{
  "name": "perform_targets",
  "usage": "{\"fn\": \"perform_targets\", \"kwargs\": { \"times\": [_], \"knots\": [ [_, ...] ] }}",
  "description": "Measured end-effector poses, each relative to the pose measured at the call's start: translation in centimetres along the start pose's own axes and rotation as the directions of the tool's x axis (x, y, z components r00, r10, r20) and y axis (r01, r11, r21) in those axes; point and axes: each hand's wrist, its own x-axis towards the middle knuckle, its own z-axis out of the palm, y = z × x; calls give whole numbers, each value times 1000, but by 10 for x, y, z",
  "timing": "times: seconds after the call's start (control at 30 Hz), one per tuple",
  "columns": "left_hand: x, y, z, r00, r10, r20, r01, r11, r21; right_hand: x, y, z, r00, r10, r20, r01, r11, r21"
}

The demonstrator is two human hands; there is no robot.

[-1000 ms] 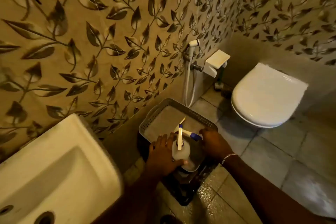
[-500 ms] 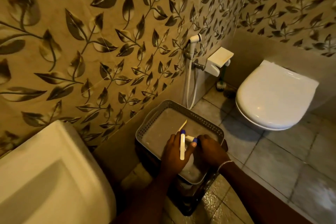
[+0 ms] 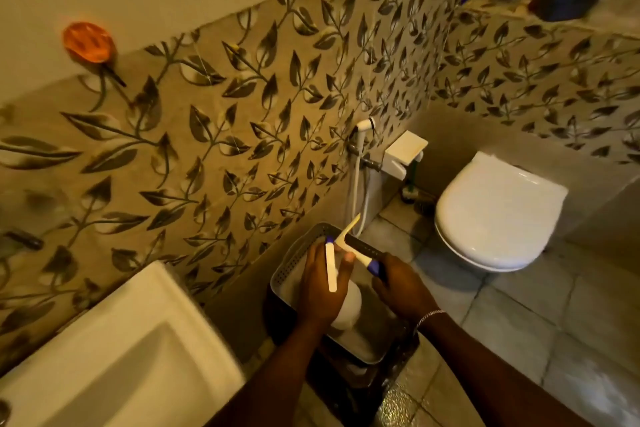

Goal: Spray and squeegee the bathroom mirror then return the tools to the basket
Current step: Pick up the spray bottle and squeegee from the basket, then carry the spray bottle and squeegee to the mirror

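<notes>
The room was a small bathroom. The floor [image 3: 519, 315] had big grey square tiles that looked wet and shiny near the hands. The wall [image 3: 242, 121] beyond the hands had tan tiles with dark leaf shapes. A grey plastic basket [image 3: 294, 262] with little holes in its sides sat low under both hands. The left hand [image 3: 320, 291] was wrapped around a round white spray bottle [image 3: 348, 308], held over the basket. The right hand [image 3: 403, 288] gripped the blue and white handle of a squeegee [image 3: 349, 241], and its pale blade poked up past the basket's far rim. A smooth white toilet [image 3: 498, 215] with its lid shut stood to the right of the hands. A white sink [image 3: 114, 357] sat to their left.
</notes>
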Motion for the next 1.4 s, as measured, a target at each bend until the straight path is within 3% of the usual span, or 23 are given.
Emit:
{"fn": "perform_targets", "kwargs": {
  "times": [0.13, 0.43, 0.57, 0.67, 0.73, 1.07, 1.4],
  "knots": [
    [10, 38, -50, 999, -27, -34, 26, 1000, -11, -10, -44, -33, 999, -2, -36, 7, 990, 140],
    [12, 126, -178, 966, 150, -209, -159, 987, -26, -47, -162, -105, 961, -25, -276, 148, 889, 433],
    [10, 157, -230, 931, 210, -300, -230, 973, -34, -66, -215, -137, 943, -81, -323, 249, 817, 521],
    [6, 182, -270, 897, 259, -358, -292, 956, -40, -85, -255, -158, 943, -120, -312, 307, 678, 668],
    [2, 196, -297, 867, 289, -405, -334, 942, -43, -99, -284, -170, 934, -145, -326, 345, 594, 727],
    [-31, 236, -435, 656, 333, -678, -431, 902, 26, -162, -422, -184, 806, -374, -459, 588, 416, 693],
    [-91, 248, -594, 427, 300, -853, -338, 928, 158, -222, -557, -167, 705, -551, -446, 650, 253, 716]
  ]
}}
